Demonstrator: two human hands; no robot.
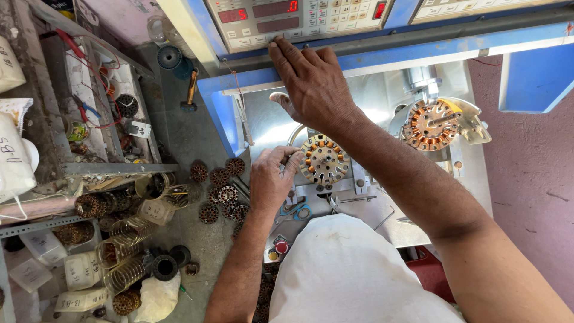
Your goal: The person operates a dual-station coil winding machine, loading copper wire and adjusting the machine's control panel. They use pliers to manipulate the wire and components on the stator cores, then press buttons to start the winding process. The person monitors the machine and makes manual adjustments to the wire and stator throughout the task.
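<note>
White cloth (353, 275) over the person's lap sits closest, low in the middle. Far left, small white boxes (81, 272) and shiny wire springs (122, 254) lie on the floor, with round brown coil parts (218, 191) scattered beside them. Next comes the left hand (272, 179) — its fingers curl shut and pinch the left edge of a round coil wheel (324, 160), which sits on the grey machine (269, 119) in the middle. Over it, the right hand (311, 81) is open and flat, fingertips touching the button panel (287, 21). Further right, another copper coil wheel (431, 124) sits on the machine — no hand on it.
</note>
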